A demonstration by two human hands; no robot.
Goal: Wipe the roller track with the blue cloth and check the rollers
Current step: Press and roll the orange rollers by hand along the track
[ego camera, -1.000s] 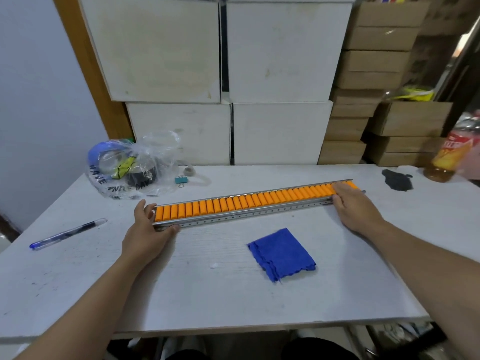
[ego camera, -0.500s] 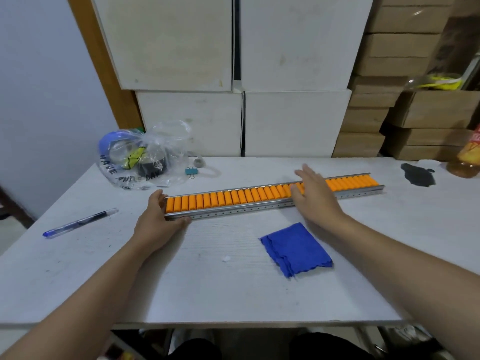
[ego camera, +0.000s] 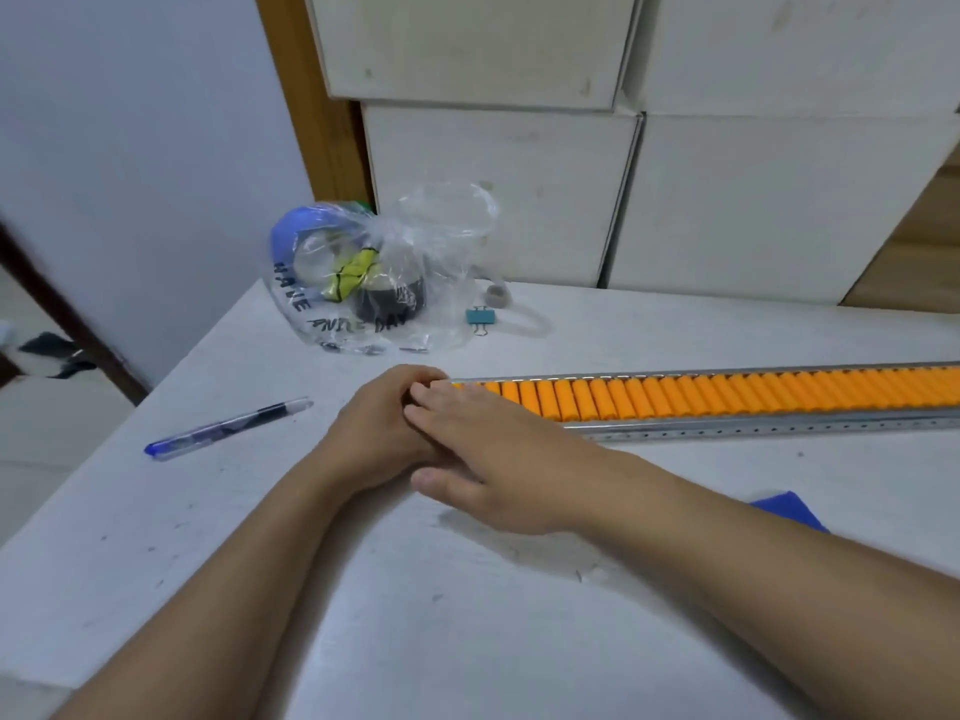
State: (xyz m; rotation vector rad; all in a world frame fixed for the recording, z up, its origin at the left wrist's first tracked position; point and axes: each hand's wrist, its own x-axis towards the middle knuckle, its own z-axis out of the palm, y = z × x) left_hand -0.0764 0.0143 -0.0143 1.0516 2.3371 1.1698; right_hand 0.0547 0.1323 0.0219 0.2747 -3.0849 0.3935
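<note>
The roller track (ego camera: 727,402), a long metal rail filled with orange rollers, lies across the white table and runs out of view at the right. My left hand (ego camera: 379,433) grips its left end. My right hand (ego camera: 493,459) lies flat with spread fingers on the leftmost rollers, its fingertips touching my left hand. The blue cloth (ego camera: 789,509) lies on the table in front of the track, mostly hidden behind my right forearm, and neither hand touches it.
A clear plastic bag (ego camera: 374,283) with tape rolls sits behind the track's left end, with a teal binder clip (ego camera: 480,318) beside it. A blue pen (ego camera: 228,426) lies to the left. White boxes (ego camera: 519,189) stand stacked along the table's back edge.
My right hand slid leftward along the rollers from the track's right end to its left end. My left hand kept its hold. The view swung left.
</note>
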